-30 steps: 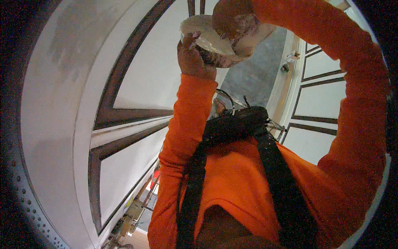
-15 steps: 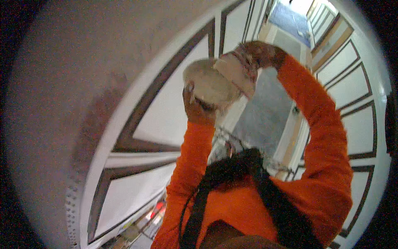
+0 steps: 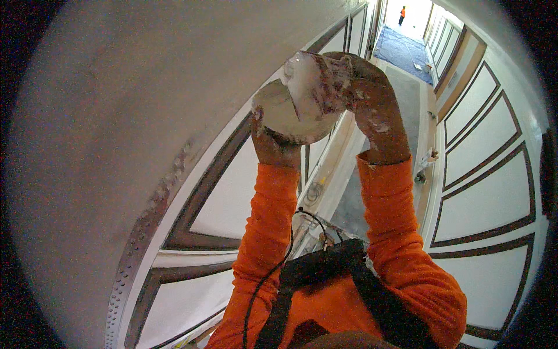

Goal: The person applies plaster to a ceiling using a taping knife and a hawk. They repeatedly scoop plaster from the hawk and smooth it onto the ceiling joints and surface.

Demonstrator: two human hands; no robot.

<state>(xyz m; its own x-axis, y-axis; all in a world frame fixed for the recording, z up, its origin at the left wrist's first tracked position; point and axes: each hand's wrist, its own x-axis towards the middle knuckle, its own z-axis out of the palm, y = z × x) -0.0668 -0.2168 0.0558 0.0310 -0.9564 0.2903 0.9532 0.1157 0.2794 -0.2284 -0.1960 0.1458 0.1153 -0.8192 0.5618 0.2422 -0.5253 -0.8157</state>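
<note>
My left hand [image 3: 268,136] grips a round, shallow bowl [image 3: 311,134] from below and its left side. Pale plaster [image 3: 276,110] fills the bowl. Closed around a flat scraper with white paste on it, my right hand [image 3: 337,81] is over the bowl's far right side. The scraper [image 3: 297,78] overlaps the rim; its handle is hidden in my fingers. White smears cover both hands. Close by on the left is a wall [image 3: 145,87] with a rough patch and a perforated corner strip [image 3: 119,285] along its edge.
Panelled walls with dark frames [image 3: 488,250] line both sides of a corridor. A grey floor strip [image 3: 349,198] runs away below, leading to a blue sheet [image 3: 401,49]. A person in orange [image 3: 402,15] stands at the far end. A black cable [image 3: 258,291] hangs by my left arm.
My right hand and the scraper have moved up and to the left over the bowl, and the right elbow has dropped inward. The bowl stays in my left hand.
</note>
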